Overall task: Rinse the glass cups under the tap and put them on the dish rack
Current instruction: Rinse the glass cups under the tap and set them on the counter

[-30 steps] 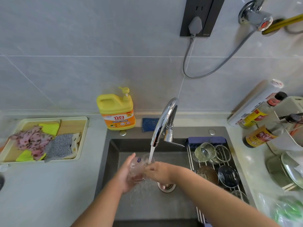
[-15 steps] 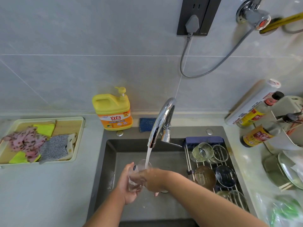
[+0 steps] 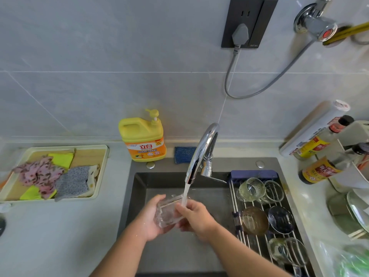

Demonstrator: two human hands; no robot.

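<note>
Presently, the dish rack (image 3: 235,198) on the sink's (image 3: 137,188) right side holds several glass cups and small dishes; a yellow detergent bottle (image 3: 144,136) stands behind the basin. Under the running tap (image 3: 201,152), the left hand (image 3: 153,218) cups a clear glass cup (image 3: 167,213), fingers wrapped around its side. The right hand (image 3: 196,216) grips its other side, fingers curled.

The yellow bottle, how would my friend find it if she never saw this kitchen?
Start at the dark sink under the shiny tap. Look at the counter along the wall behind the sink's back left corner: the yellow bottle stands there, just left of a blue sponge. It is the only bright yellow jug, with a pump on top and an orange label.
</note>
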